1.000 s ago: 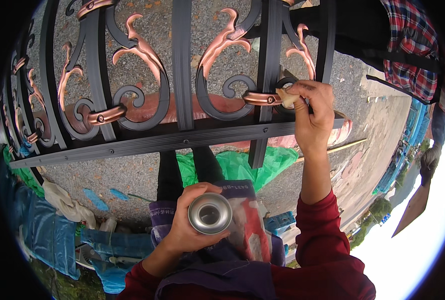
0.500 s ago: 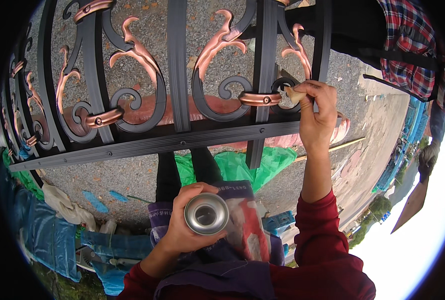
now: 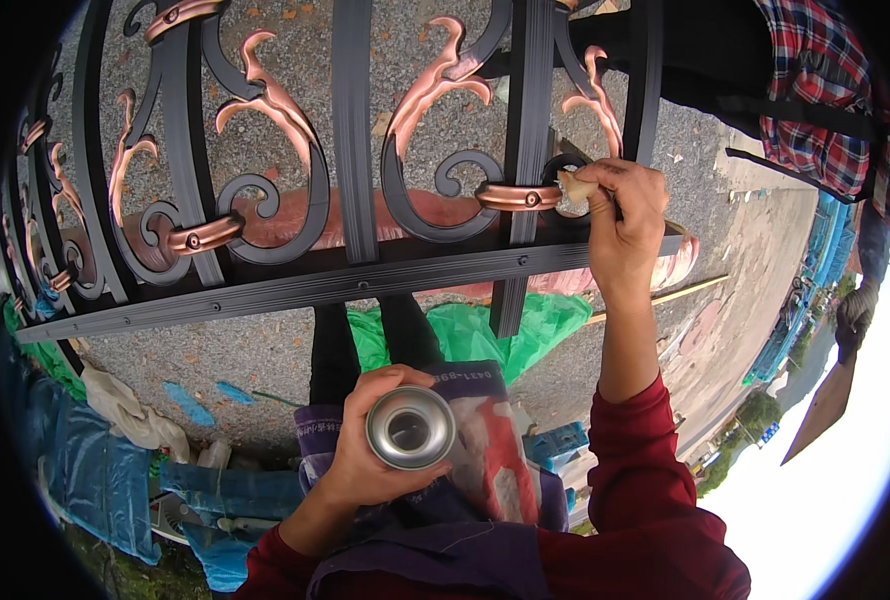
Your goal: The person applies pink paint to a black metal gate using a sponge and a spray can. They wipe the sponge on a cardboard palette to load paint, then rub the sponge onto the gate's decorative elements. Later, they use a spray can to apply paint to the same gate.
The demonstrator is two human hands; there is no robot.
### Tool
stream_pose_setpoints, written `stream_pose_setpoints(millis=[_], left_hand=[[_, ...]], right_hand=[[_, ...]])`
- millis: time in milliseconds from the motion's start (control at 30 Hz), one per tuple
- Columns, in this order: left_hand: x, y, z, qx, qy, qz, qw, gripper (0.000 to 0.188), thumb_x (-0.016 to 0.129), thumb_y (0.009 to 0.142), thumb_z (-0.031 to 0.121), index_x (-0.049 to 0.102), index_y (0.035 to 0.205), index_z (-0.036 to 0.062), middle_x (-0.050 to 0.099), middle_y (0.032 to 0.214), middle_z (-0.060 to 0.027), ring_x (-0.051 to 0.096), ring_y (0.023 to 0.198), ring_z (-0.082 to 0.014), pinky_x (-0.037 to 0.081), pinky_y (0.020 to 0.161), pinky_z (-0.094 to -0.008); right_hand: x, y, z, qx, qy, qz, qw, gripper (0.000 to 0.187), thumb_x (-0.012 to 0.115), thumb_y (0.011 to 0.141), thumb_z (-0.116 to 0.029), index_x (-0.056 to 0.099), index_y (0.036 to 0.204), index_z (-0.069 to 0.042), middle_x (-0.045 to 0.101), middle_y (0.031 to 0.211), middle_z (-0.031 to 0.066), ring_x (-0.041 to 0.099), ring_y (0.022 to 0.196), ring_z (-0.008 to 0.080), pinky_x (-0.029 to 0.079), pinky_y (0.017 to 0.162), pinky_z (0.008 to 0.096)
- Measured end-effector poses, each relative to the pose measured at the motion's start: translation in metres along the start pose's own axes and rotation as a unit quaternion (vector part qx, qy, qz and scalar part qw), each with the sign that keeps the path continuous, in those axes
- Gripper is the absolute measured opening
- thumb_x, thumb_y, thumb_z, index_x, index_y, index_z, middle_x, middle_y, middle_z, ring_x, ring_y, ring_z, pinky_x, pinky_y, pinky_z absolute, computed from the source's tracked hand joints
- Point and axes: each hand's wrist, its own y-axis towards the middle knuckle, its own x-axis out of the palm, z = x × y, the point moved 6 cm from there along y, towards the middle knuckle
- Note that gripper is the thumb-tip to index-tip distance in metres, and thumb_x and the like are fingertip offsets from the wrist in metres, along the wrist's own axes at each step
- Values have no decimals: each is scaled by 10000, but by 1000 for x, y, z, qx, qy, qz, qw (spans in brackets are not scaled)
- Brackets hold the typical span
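My left hand (image 3: pixel 356 468) is wrapped around a small round metal can (image 3: pixel 411 428), held low before my apron; the can's silvery end faces up. Between the thumb and fingers of my right hand (image 3: pixel 628 220) is a small beige piece of sponge (image 3: pixel 576 187). Its tip is at the right end of a copper-coloured collar (image 3: pixel 518 198) on a dark metal fence panel (image 3: pixel 345 280); whether it touches the collar is hard to tell. Black scrolls and copper-toned leaf ornaments (image 3: pixel 433 95) fill the spaces between the upright bars.
A pink wrapped bundle (image 3: pixel 677 262) lies under the panel's lower rail. Green plastic sheeting (image 3: pixel 550 325) is spread around my legs. Blue sheeting (image 3: pixel 95 480) covers things at the left. Another person in a plaid shirt (image 3: pixel 820 90) stands at the upper right, a gloved hand holding a flat board (image 3: pixel 823 415).
My right hand has shifted slightly left with the sponge, bringing it closer to the collar. My left hand and the can have hardly moved.
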Motion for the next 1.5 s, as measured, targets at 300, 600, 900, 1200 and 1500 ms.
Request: stream_pose_setpoints(millis=[300, 600, 900, 1200, 1500], left_hand=[[0, 0, -1, 4, 5, 0, 1000, 983, 882, 606, 61, 295, 1394, 98, 476, 1260, -200, 517, 1159, -288, 452, 942, -419], [-1, 0, 1, 2, 10, 6, 1000, 987, 884, 594, 52, 298, 1387, 100, 471, 1254, -208, 520, 1148, -288, 460, 932, -415], [0, 1, 2, 4, 15, 0, 1000, 983, 885, 597, 56, 302, 1386, 103, 468, 1255, -208, 524, 1141, -284, 462, 931, -410], [0, -1, -1, 6, 11, 2, 1000, 985, 882, 601, 60, 298, 1393, 106, 470, 1256, -206, 523, 1139, -281, 463, 928, -409], [2, -5, -2, 0, 15, -2, 1000, 986, 883, 598, 62, 296, 1389, 105, 470, 1260, -210, 517, 1152, -286, 455, 937, -417]], right_hand=[[0, 0, 0, -3, 5, 6, 1000, 145, 651, 795, 4, 677, 897, -97, 664, 935, 41, 555, 915, 232, 366, 868, 342], [-28, -13, 29, 168, 91, 113, 975, 105, 666, 846, 7, 666, 931, -55, 644, 954, 55, 559, 904, 169, 464, 760, 266], [-11, -23, 19, 153, 47, 42, 986, 129, 694, 806, -19, 685, 921, -76, 651, 930, 47, 549, 865, 198, 405, 817, 304], [-18, -27, 17, 172, 42, 12, 984, 141, 684, 800, -18, 690, 924, -86, 652, 879, 28, 536, 822, 195, 384, 829, 318], [-13, -24, 12, 147, 23, -16, 989, 154, 688, 790, -6, 690, 921, -87, 660, 861, 17, 543, 807, 197, 392, 823, 313]])
